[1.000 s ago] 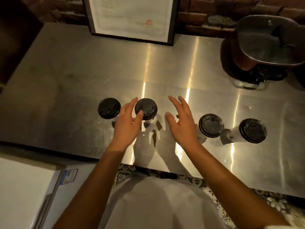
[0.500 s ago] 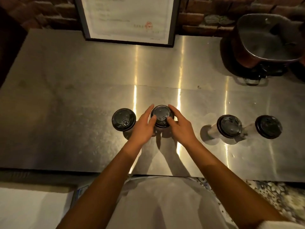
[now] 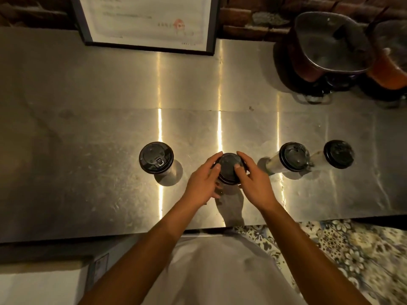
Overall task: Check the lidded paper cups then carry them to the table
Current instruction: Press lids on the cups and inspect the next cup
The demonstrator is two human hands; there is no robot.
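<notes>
Brushed stainless-steel table (image 3: 92,133) with bright vertical light streaks, four white paper cups with black plastic lids in a row across it. Far left cup (image 3: 156,158) stands upright alone, lid on, sip tab visible, nothing touching it, well apart from the hands. Second cup (image 3: 229,167) sits near the table's front edge at centre, both hands on its black lid. Left hand (image 3: 203,182) grip curled round the lid's left rim, thumb tip on top of the lid, index finger wrapping the far side. Right hand (image 3: 253,179) grip curled round the lid's right rim, thumb pressing down on the lid top, fingers over the far edge. Cup body mostly hidden under hands and lid, cannot tell if it is lifted off the table. Third cup (image 3: 294,156) right of the hands, lid on, white side showing, just beside the fourth cup (image 3: 339,154), lid on; cannot tell if those two touch. Back left, a black-framed white paper document (image 3: 145,20) leans against a dark brick wall (image 3: 242,18). Back right, a dark square pot with glass lid (image 3: 330,42) on the table. Below the table edge, patterned floral floor tiles (image 3: 352,249) on the right, person's white garment (image 3: 220,271) at bottom centre
</notes>
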